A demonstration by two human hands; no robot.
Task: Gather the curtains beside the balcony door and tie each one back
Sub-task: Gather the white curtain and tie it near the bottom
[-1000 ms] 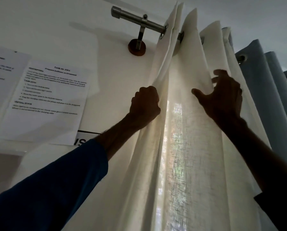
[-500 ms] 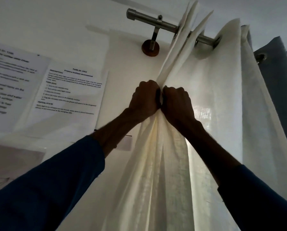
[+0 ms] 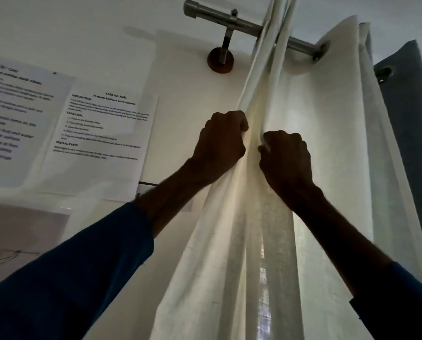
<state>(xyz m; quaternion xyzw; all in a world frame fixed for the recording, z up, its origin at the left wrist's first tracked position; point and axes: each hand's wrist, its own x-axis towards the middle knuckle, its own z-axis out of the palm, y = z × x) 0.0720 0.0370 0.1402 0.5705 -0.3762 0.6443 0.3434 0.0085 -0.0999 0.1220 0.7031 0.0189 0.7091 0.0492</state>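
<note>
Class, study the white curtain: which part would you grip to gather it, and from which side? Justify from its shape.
Probably the loose vertical pleat of the white curtain, right of the right hand, reached from the right and swept left. Its folds left of that are already bunched in the left hand, while this pleat hangs wide from the rod.

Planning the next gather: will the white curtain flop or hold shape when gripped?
Likely floppy: the white curtain collapses into soft folds below the left hand and right hand. Probably light, since daylight shows through its weave.
</note>
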